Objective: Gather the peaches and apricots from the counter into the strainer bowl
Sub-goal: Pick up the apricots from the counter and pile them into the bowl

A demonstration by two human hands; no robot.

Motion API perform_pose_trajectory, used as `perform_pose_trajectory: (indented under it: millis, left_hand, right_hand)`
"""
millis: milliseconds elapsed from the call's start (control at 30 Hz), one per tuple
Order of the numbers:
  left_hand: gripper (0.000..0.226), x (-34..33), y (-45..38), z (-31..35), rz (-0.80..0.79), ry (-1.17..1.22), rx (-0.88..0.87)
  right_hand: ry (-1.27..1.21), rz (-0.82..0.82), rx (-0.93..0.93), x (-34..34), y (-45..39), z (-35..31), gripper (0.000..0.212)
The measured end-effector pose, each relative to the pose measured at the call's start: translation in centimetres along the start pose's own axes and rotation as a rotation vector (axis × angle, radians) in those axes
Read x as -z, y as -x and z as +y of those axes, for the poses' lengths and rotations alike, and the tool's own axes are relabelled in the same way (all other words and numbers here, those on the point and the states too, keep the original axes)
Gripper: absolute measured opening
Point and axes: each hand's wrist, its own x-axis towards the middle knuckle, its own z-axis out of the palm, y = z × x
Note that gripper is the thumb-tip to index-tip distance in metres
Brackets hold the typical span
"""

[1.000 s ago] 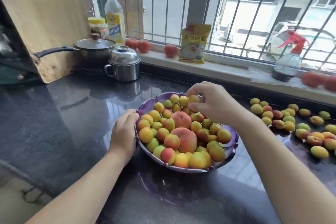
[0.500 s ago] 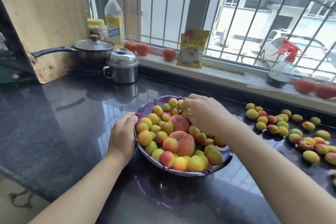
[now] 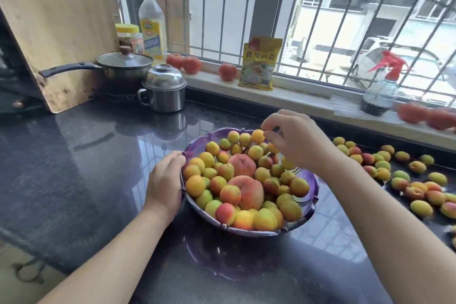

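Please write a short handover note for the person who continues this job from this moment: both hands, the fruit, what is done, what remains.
Left hand: grips the rim of the purple strainer bowl.
Right hand: over the bowl's far side, fingers loosely curled; holding nothing that I can see.
Done: bowl heaped with apricots and two peaches.
Left: the loose apricots on the counter to the right.

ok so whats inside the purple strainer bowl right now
The purple strainer bowl is heaped with small apricots and two larger peaches. The right hand covers some fruit at the back, and whatever lies under the top layer is hidden.
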Motion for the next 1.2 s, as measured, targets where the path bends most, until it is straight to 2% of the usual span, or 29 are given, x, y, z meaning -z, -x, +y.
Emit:
perform_pose_trajectory:
  millis: [133, 233, 333, 500, 600, 733, 833, 967, 1100, 1200]
  left_hand:
    - [0.038, 0.0, 0.1, -0.1, -0.009, 0.010, 0.005]
    - [0.032, 0.2, -0.3, -0.6, -0.052, 0.057, 0.010]
    - [0.039, 0.4, -0.9, -1.3, -0.102, 0.092, 0.048]
    - [0.051, 0.4, -0.6, -1.3, -0.179, 0.050, 0.104]
    - [0.053, 0.4, -0.2, -0.6, -0.183, 0.065, 0.143]
    - [0.045, 0.0, 0.2, 0.1, -0.176, 0.107, 0.149]
    - [0.050, 0.0, 0.1, 0.2, -0.147, 0.104, 0.150]
    - [0.049, 0.0, 0.2, 0.3, -0.136, 0.091, 0.147]
    - [0.055, -0.1, 0.2, 0.4, -0.112, 0.035, 0.152]
    - [0.057, -0.1, 0.3, 0.4, -0.090, -0.009, 0.137]
  right_hand:
    - [-0.218, 0.263, -0.283, 0.6, 2.4, 4.6, 0.014]
    - [-0.219, 0.386, -0.543, -1.2, 5.3, 8.8, 0.016]
    - [-0.087, 0.428, -0.692, -3.4, 8.7, 11.5, 0.022]
    - [-0.028, 0.398, -0.951, -3.2, 10.5, 12.9, 0.030]
    - [0.034, 0.334, -0.935, -3.4, 10.4, 13.4, 0.029]
    - [0.143, 0.194, -0.884, -4.1, 10.1, 13.9, 0.031]
    - [0.203, 0.139, -0.868, -4.5, 9.7, 14.0, 0.029]
    - [0.176, 0.194, -0.852, -4.6, 9.8, 14.3, 0.026]
    - [-0.010, 0.357, -0.753, -4.3, 10.2, 14.1, 0.029]
    - [-0.116, 0.406, -0.674, -4.1, 10.0, 13.5, 0.024]
